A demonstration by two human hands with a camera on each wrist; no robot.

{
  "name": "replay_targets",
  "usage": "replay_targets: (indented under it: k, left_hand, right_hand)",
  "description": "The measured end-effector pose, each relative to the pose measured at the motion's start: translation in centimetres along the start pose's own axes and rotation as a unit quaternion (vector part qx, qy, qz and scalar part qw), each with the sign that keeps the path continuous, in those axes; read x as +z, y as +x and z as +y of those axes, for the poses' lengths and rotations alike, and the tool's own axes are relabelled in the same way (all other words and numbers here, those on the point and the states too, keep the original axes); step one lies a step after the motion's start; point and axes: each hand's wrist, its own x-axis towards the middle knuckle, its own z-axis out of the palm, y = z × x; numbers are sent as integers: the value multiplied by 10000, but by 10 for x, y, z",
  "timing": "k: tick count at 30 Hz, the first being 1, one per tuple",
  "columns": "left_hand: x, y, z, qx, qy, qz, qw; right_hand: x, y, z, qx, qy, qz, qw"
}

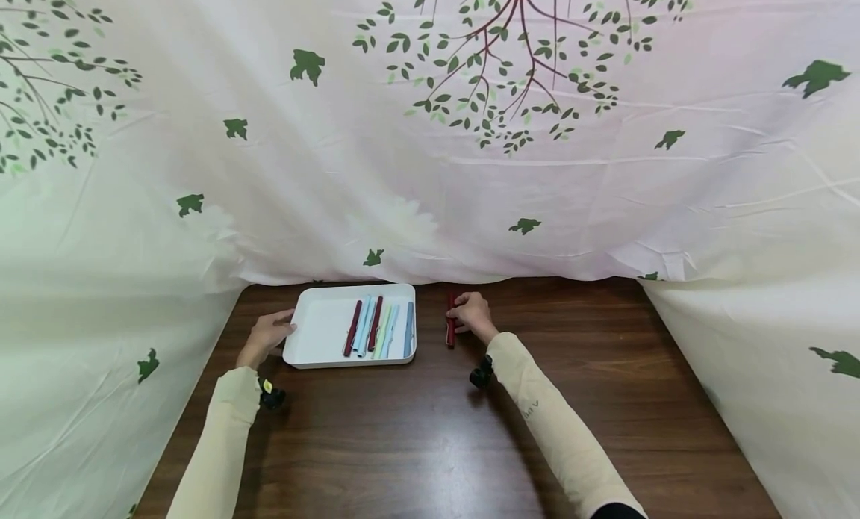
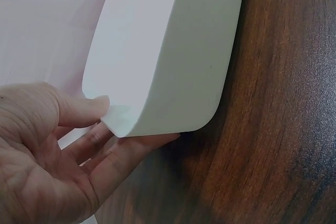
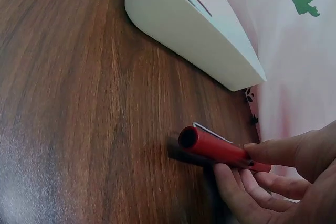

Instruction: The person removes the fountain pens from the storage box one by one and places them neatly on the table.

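My left hand (image 1: 270, 334) holds the left end of a white tray (image 1: 319, 328); in the left wrist view its thumb lies over the rim and its fingers are beneath the outer wall. Several pens lie side by side in the tray's right half, among them a dark red pen (image 1: 352, 328), a light blue pen (image 1: 366, 327) and a grey-blue pen (image 1: 408, 329). To the right of the tray, my right hand (image 1: 473, 314) pinches a red pen (image 3: 218, 148) with a metal clip between thumb and fingers, just over the table.
The dark wooden table (image 1: 376, 444) extends in front of the tray and to the right. A pale cloth (image 1: 443, 205) printed with leaves and birds hangs along the back and sides. Black wrist cameras, one (image 1: 272, 393) at the left cuff, sit under both wrists.
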Motion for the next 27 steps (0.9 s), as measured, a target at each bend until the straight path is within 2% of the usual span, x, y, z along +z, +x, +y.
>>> replay_targets:
  k: [12,16,27]
  left_hand:
    - [0,4,-5,-72,-2,37,10000]
    - [0,3,-6,-143,-25,68,9999]
    - [1,0,-1,-60,-38,116,9999]
  right_hand:
    - [-1,-1,4,-290,-296,59,9991]
    - [-3,-2,6,-260,-216,20,9994]
    - [-11,2,3,-52,141,-315,9994]
